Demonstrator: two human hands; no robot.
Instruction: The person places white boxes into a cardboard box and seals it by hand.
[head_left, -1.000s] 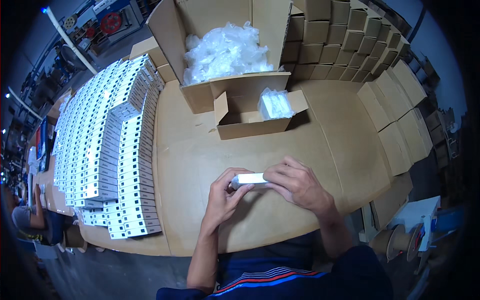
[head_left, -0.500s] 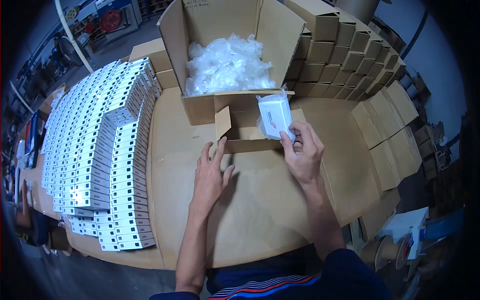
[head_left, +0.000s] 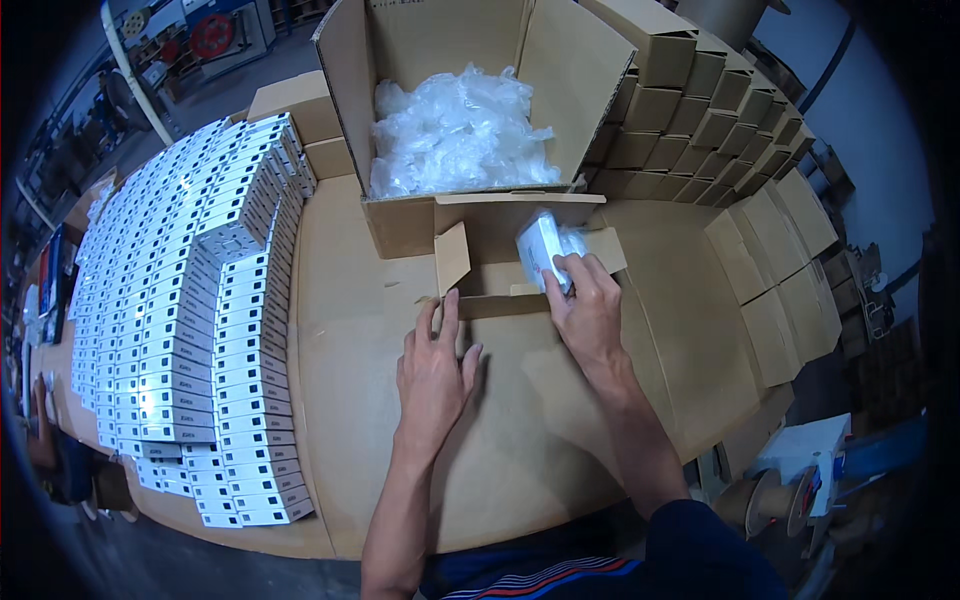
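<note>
A small open cardboard carton lies on the table with its flaps spread. Over its right part, my right hand grips a white box in a clear plastic bag between thumb and fingers. The bagged box is tilted with a narrow side turned up, and its lower end reaches into the carton's opening. My left hand is open, fingers stretched forward, index fingertip at the carton's front left corner. Nothing is in my left palm.
Behind the carton stands a large box heaped with clear plastic bags. Rows of white boxes fill the left side. Brown cartons are stacked at back right, and open cartons line the right edge of the table.
My right hand has moved slightly left, turning the bagged box from its broad face onto a narrow side. My left hand has shifted a little right, staying by the carton's front corner.
</note>
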